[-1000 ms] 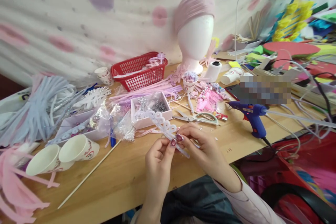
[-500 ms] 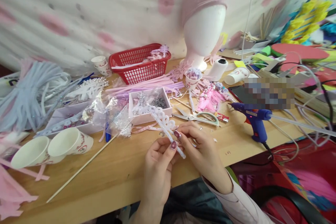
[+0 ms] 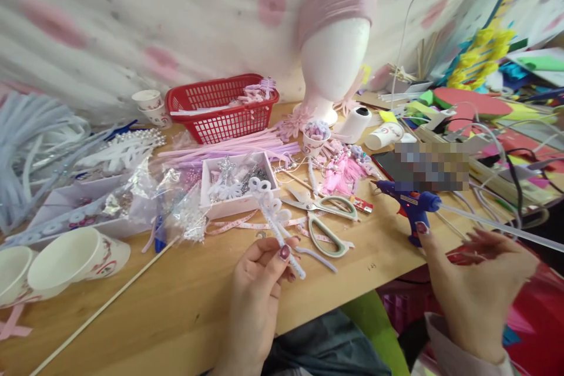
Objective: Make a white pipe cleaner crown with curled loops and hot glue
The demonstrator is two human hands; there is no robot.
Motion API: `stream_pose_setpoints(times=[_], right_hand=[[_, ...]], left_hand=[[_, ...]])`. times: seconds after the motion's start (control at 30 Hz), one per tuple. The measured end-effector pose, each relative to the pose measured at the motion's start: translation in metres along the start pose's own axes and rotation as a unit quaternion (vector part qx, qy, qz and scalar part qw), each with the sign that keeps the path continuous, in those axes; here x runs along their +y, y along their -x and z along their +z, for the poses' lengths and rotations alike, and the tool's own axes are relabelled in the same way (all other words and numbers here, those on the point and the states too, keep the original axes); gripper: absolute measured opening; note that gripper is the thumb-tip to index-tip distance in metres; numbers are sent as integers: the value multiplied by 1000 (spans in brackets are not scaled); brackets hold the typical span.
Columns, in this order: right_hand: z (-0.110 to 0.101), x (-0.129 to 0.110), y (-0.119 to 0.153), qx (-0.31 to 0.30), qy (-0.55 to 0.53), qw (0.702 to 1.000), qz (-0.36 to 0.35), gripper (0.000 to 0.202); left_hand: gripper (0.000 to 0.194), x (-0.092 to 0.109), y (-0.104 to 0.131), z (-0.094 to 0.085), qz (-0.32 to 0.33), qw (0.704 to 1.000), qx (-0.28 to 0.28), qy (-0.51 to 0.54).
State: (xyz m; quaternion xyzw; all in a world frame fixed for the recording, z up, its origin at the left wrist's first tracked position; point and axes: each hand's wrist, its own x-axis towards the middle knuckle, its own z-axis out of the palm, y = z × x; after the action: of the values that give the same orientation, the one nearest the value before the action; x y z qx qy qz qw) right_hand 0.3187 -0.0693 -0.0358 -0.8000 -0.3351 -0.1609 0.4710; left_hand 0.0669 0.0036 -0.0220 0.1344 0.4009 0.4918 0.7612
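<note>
My left hand [image 3: 259, 296] is closed, thumb and fingers pinching a pale lilac pipe cleaner piece [image 3: 272, 214] with small loops curled at its upper end. The lower end sticks out below the thumb. A thin lilac strand [image 3: 318, 257] lies on the table just right of the fingers. My right hand [image 3: 476, 291] is open with nothing in it, fingers spread and somewhat blurred. Its thumb is close to the handle of a blue glue gun [image 3: 413, 202]; whether they touch I cannot tell. Scissors [image 3: 331, 239] with pale handles lie between the hands.
Behind the left hand is a white box [image 3: 235, 207] of glittery ornaments. A red basket [image 3: 222, 123] and a foam head [image 3: 337, 53] in a pink cap stand at the back. Paper cups [image 3: 73, 267] and a wooden stick [image 3: 110, 299] lie left. Cables [image 3: 506, 158] crowd the right.
My right hand has let go of the pipe cleaner piece and moved right to the glue gun, opening. The left hand still holds the piece. The view has shifted slightly right.
</note>
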Motion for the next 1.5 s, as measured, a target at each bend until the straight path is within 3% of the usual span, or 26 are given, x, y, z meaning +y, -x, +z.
stream_pose_setpoints(times=[0.07,0.17,0.23,0.37,0.43,0.5,0.57,0.63,0.7,0.77,0.93,1.5], right_hand=[[3,17,-22,-73,100,991,-47,30],[15,31,-45,-185,72,979,-33,30],[22,29,-53,-227,44,973,2,33],[16,2,-46,-208,11,974,85,35],[3,-15,-29,-209,-114,961,141,32],[-12,-29,-10,-190,-237,941,151,31],[-24,-40,7,-220,-302,918,129,30],[-29,-51,18,-296,-315,899,68,30],[-29,-63,24,-378,-314,871,-4,30],[-25,-72,27,-423,-340,838,-49,35],[-13,-78,36,-448,-367,812,-67,36],[-10,-74,41,-408,-335,844,-94,34]], left_hand=[[31,0,1,0,-3,1000,-19,-7],[27,1,5,1,-6,999,-42,-13],[27,2,9,3,-9,999,-49,-11],[29,5,17,10,-2,1000,-29,-7],[30,5,20,14,2,1000,-14,-12],[31,5,22,16,8,1000,-11,-20],[31,4,22,18,22,999,-14,-30],[30,3,23,19,40,998,-18,-44],[29,1,24,19,58,996,-17,-65],[29,0,25,19,74,994,-14,-79],[28,-3,28,18,85,992,-26,-90],[26,-5,27,14,83,988,-55,-115]])
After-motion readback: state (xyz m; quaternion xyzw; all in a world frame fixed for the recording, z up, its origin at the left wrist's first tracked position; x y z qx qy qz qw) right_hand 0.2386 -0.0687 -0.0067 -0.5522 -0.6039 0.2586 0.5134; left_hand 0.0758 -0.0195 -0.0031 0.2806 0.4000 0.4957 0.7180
